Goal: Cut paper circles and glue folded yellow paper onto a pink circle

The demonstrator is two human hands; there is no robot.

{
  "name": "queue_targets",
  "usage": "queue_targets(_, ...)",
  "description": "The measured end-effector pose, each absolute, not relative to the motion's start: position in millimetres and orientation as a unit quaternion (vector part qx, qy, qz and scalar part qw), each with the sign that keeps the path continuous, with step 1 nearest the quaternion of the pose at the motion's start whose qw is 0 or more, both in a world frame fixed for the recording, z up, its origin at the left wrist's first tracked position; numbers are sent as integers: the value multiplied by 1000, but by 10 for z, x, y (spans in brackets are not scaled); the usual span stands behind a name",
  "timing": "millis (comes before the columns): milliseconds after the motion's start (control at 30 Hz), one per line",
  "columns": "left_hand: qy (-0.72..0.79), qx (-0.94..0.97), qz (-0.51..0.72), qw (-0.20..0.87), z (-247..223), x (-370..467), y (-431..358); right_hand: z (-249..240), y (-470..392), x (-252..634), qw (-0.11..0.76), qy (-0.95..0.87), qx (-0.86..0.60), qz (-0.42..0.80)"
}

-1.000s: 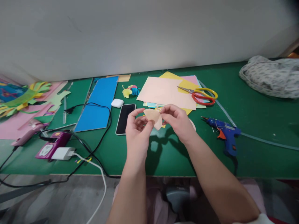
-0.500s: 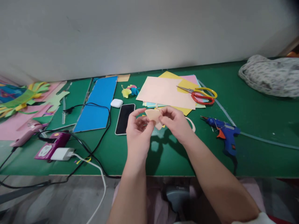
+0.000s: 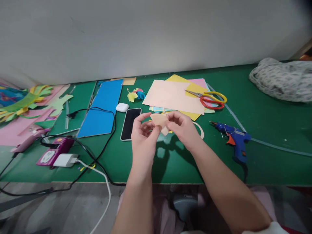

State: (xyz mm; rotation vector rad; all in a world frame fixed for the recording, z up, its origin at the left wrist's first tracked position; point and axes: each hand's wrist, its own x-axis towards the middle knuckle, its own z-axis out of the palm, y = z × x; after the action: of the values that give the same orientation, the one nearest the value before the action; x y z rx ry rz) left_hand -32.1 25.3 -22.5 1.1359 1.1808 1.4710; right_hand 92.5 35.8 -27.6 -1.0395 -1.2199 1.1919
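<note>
Where both hands (image 3: 162, 130) meet, they pinch peach paper (image 3: 159, 119).

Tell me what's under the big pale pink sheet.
Yellow paper, pink paper and light-blue edges stick out from under the pale pink sheet. Whatever lies beneath its middle is covered and can't be seen.

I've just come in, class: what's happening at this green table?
A person holds a small cream paper piece between the fingertips of both hands, the left hand and the right hand, just above the table. Behind them, scissors with red and yellow handles lie on a pile of coloured paper sheets. A blue glue gun rests to the right, and a phone lies beside the left hand.
</note>
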Motion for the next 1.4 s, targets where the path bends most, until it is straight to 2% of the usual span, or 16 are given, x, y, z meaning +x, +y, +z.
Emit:
queue_targets(167,477,464,595,451,-227,-315,248,-266,359,926,549,-506,-444,495)
queue_targets(400,487,455,614,422,-228,-323,267,-194,393,1034,602,-417,-467,495)
queue_targets(567,487,452,605,439,-216,-312,260,-233,385,977,555,-467,-440,530)
queue_targets(733,481,467,587,454,-218,-310,244,-265,360,905,519,-528,-434,513)
queue_targets(1067,489,457,598,440,-223,-307,257,-208,409,1044,604,-410,-464,502)
queue_targets(1233,485,452,598,450,-215,-303,252,-226,404,1011,559,-465,-435,530)
queue_targets(1400,482,456,597,451,-217,-313,255,-273,401,982,555,-510,-433,494)
